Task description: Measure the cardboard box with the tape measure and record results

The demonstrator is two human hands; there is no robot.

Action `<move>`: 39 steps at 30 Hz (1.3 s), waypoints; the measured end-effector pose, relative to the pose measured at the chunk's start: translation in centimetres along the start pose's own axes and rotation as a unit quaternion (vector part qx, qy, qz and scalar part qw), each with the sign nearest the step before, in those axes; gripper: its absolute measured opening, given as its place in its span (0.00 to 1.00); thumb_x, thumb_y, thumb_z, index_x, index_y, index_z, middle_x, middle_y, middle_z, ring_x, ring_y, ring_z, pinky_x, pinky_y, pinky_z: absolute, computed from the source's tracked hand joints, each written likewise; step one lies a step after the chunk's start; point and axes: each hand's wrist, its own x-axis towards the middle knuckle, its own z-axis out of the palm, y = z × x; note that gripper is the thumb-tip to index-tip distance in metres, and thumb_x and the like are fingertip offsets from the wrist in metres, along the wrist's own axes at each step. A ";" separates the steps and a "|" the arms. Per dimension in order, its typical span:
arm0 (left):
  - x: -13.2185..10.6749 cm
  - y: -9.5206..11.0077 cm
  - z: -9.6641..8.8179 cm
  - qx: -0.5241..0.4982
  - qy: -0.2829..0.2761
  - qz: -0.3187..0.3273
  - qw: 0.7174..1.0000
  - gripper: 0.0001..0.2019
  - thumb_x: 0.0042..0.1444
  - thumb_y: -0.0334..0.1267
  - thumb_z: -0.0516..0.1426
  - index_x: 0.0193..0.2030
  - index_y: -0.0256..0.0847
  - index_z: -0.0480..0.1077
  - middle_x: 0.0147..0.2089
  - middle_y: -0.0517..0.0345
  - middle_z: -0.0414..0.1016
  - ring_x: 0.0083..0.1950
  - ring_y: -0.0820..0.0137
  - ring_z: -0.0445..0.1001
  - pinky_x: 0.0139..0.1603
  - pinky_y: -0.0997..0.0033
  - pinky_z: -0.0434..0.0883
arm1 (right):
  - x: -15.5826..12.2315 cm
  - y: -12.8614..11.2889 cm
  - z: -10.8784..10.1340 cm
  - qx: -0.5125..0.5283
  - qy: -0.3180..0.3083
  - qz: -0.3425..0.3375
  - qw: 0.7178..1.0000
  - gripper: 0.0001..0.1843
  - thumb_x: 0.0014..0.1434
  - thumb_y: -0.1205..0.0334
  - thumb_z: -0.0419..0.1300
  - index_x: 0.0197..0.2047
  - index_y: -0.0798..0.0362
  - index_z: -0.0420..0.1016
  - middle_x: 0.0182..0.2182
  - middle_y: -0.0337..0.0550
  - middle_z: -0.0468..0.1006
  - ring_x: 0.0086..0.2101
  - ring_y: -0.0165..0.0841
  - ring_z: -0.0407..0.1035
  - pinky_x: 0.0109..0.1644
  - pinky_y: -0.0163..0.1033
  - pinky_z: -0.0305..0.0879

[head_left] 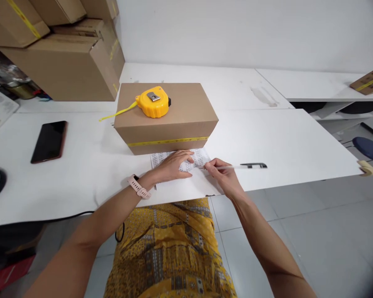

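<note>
Between my fingers and thumb, my right hand (222,176) grips a pen (250,166) with a clear barrel and black cap end, its tip close to the paper. My left hand (174,165) lies with fingers apart on a sheet of printed paper (200,155), which sits on the white table. Just behind the paper stands a brown cardboard box (186,103) with a yellow strip along its front. On top of the box rests a yellow tape measure (154,106), a short length of its blade sticking out to the left.
A dark phone (49,142) lies on the table (267,140) at the left. Several cardboard boxes (71,68) are stacked at the back left. Another box (369,80) sits far right, above a blue stool (368,149). A black cable (71,215) hangs along the front edge.
</note>
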 end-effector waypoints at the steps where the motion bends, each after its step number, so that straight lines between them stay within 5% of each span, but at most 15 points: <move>1: 0.0 0.0 0.0 0.000 0.000 -0.001 1.000 0.19 0.53 0.35 0.67 0.51 0.41 0.71 0.71 0.44 0.65 0.73 0.56 0.60 0.72 0.51 0.60 | 0.4 0.0 0.3 -0.013 -0.009 -0.003 1.000 0.21 0.57 0.41 0.65 0.29 0.52 0.72 0.24 0.37 0.72 0.25 0.28 0.60 0.29 0.36 0.55; 6: 0.3 -0.2 0.1 0.001 0.002 -0.004 1.000 0.19 0.52 0.34 0.67 0.51 0.40 0.72 0.70 0.43 0.66 0.73 0.56 0.61 0.72 0.51 0.60 | 1.8 0.7 1.4 -0.039 -0.016 -0.024 0.999 0.16 0.56 0.48 0.66 0.34 0.50 0.67 0.24 0.33 0.71 0.24 0.27 0.60 0.28 0.35 0.54; 15: 0.3 -0.4 0.1 -0.001 0.012 0.007 1.000 0.18 0.52 0.34 0.68 0.49 0.42 0.73 0.69 0.45 0.67 0.72 0.57 0.63 0.71 0.50 0.62 | 1.5 1.8 2.3 -0.048 0.111 -0.095 0.988 0.16 0.57 0.57 0.65 0.26 0.49 0.62 0.20 0.31 0.63 0.22 0.26 0.54 0.26 0.35 0.51; 22: 0.3 -0.4 0.0 -0.003 0.008 0.004 1.000 0.19 0.50 0.34 0.68 0.49 0.41 0.73 0.69 0.44 0.68 0.72 0.55 0.63 0.71 0.50 0.63 | 0.1 1.7 1.9 0.030 0.046 -0.052 0.997 0.20 0.53 0.45 0.70 0.37 0.49 0.69 0.27 0.38 0.77 0.27 0.31 0.69 0.31 0.37 0.63; 29: 0.3 -0.6 0.2 -0.004 0.007 0.007 1.000 0.20 0.51 0.35 0.68 0.51 0.41 0.72 0.70 0.45 0.66 0.72 0.57 0.62 0.72 0.52 0.61 | 1.6 1.4 1.5 -0.098 0.016 -0.063 0.993 0.17 0.63 0.49 0.61 0.30 0.49 0.62 0.19 0.30 0.60 0.21 0.26 0.52 0.25 0.34 0.48; 39: 0.2 -0.7 0.1 -0.009 0.004 0.008 1.000 0.19 0.52 0.36 0.67 0.52 0.42 0.72 0.70 0.46 0.66 0.73 0.57 0.61 0.72 0.51 0.61 | 2.0 2.0 1.7 -0.116 0.032 -0.100 0.988 0.17 0.60 0.49 0.62 0.28 0.49 0.62 0.20 0.32 0.62 0.23 0.27 0.54 0.27 0.36 0.50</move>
